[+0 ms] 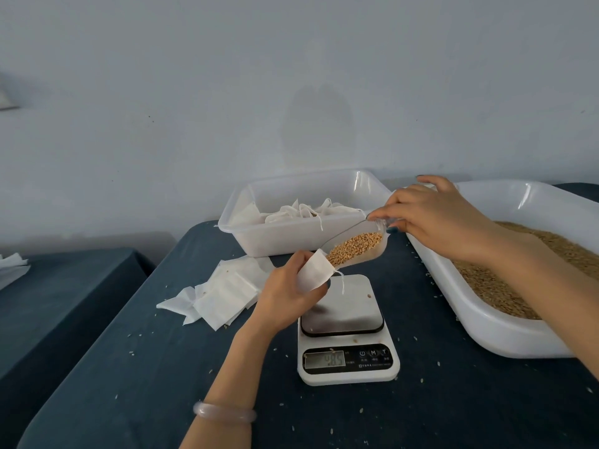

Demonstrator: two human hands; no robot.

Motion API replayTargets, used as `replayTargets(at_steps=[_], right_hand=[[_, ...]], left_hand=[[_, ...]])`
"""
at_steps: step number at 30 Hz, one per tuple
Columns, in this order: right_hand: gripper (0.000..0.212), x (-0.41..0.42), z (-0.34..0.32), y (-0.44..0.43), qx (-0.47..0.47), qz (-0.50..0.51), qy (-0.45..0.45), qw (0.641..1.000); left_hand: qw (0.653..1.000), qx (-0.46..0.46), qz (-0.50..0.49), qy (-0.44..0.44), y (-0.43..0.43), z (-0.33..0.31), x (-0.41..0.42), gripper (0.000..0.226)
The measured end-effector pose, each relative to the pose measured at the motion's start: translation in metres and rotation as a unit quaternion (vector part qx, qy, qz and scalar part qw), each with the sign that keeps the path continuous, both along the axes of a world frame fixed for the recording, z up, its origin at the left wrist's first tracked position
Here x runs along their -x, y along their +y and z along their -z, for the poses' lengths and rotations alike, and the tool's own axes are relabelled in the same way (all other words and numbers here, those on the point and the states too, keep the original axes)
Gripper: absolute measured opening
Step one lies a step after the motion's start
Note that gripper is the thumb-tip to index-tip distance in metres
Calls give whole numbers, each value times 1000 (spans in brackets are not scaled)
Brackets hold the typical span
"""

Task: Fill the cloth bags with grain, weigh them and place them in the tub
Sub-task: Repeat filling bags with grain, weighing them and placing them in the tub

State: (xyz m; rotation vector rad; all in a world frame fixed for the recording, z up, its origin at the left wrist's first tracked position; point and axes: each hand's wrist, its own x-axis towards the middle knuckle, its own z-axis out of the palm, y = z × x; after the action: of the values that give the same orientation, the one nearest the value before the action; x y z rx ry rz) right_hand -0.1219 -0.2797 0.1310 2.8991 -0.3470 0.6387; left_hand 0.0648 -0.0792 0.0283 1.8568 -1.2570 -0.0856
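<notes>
White cloth made up the small bag (pixel 316 272) that the left hand (pixel 288 293) gripped, fingers curled round its lower half, thumb on the near face. It hung just above the far left corner of the scale (pixel 346 328), not resting on the platform. Its mouth was turned up and to the right.

Up that line came the clear scoop (pixel 372 251), pinched at its back end by the fingers of the right hand (pixel 431 215). The scoop's long axis ran from that hand down and to the left, lip lowest, so its load of grain (pixel 353 246) lay banked toward the bag. Lip and mouth met, though whether the lip sat inside the cloth could not be told.

The pour seemed to turn on that alignment: a slight further tilt would probably send grain straight along the axis, while a sagging mouth would likely spill it onto the scale.

Behind stood the tub (pixel 301 241) with filled bags (pixel 301 212). The grain tray (pixel 486 325) was to the right, and empty bags (pixel 223 293) were heaped on the table (pixel 162 367) to the left.
</notes>
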Motion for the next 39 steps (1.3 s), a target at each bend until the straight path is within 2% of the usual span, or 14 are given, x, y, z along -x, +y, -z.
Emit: replayTargets(at_steps=[15,33,39], right_hand=[[36,0,-16,10,87,-42,-11,995],[34,4,-15,5,119,-53,-33,991],[35,6,-8,-2,79,-22,-17,996]], left_hand=[[999,-14,27,28,-3,2,5,36],[999,-11,41,33,-3,-1,7,35],[999,-8,42,33,-2,-2,7,33]])
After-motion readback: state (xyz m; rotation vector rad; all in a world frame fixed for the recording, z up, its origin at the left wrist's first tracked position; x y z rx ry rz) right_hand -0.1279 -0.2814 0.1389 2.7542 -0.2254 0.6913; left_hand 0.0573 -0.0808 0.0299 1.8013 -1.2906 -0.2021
